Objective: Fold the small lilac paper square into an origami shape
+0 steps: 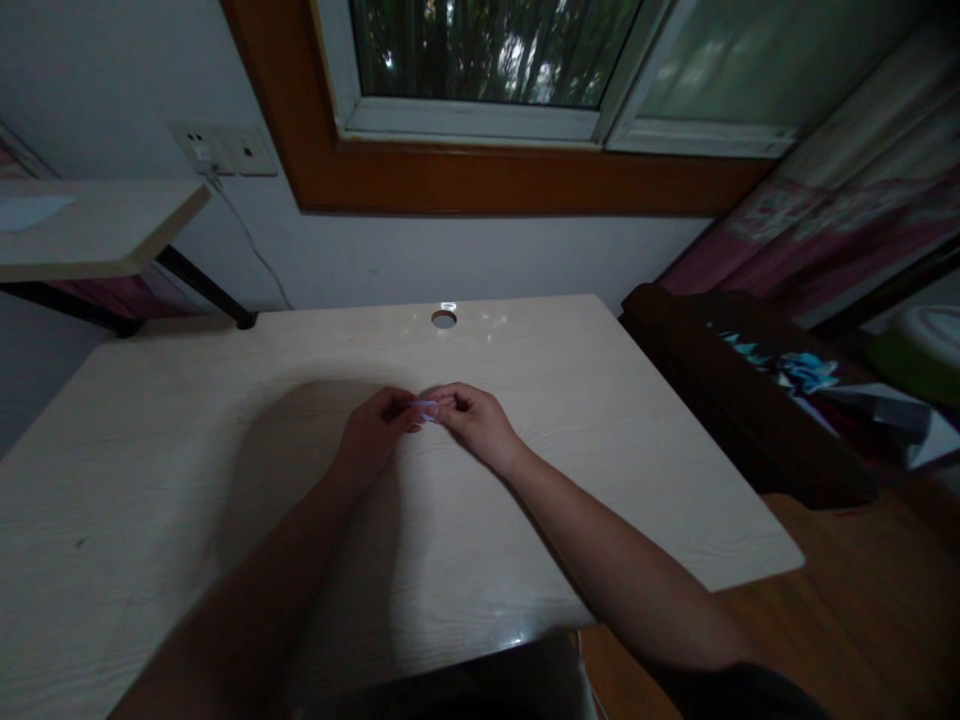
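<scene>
Close together over the middle of a pale wood-grain desk [600,400], both hands pinch one small piece of whitish-lilac material [428,409]. It looks like a folded bit of paper, though it is too small to be sure. My left hand [375,428] is closed on its left end, with thumb and fingertips pressed together. At its right end, my right hand [480,425] grips in the same manner. Fingers cover most of the piece, so only a thin strip shows between the thumbs.
A round cable hole [444,319] lies near the desk's back edge. A raised shelf [97,235] on black legs stands at the left. Behind are a wall socket [225,150] with a cord and a window [487,60]. Right of the desk, a dark wooden piece of furniture [720,400] holds assorted items.
</scene>
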### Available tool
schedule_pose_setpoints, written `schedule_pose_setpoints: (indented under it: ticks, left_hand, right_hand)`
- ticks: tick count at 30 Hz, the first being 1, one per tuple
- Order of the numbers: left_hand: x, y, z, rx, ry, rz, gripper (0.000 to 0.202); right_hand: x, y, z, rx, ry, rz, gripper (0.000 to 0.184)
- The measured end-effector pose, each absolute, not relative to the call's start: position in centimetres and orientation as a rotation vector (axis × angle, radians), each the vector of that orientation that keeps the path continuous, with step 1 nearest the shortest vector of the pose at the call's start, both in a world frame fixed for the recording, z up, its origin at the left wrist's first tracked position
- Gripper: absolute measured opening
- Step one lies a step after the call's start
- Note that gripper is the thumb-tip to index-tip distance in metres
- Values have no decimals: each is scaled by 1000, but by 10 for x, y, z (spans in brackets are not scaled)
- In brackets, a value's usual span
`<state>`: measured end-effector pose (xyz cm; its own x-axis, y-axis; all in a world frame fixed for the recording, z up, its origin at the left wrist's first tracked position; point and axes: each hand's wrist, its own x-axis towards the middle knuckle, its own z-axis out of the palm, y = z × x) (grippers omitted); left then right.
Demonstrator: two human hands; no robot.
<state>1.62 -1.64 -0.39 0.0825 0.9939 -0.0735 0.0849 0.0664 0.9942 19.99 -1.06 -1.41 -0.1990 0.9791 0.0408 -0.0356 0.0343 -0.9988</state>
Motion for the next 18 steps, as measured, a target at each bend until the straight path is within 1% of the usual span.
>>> schedule_pose_setpoints:
  ticks: [5, 13, 18]
  left_hand:
    - [15, -17, -3, 1282, 1262, 1032, 32]
    - [17, -19, -1, 1322, 1390, 1180, 27]
    - [15, -19, -2, 1325, 1365, 1238, 26]
  right_hand:
    - [201, -11, -15, -1085, -1388, 1316, 32]
    - [201, -10, -11, -1109, -1433, 1305, 31]
    - [201, -9, -13, -1081, -1433, 1361, 34]
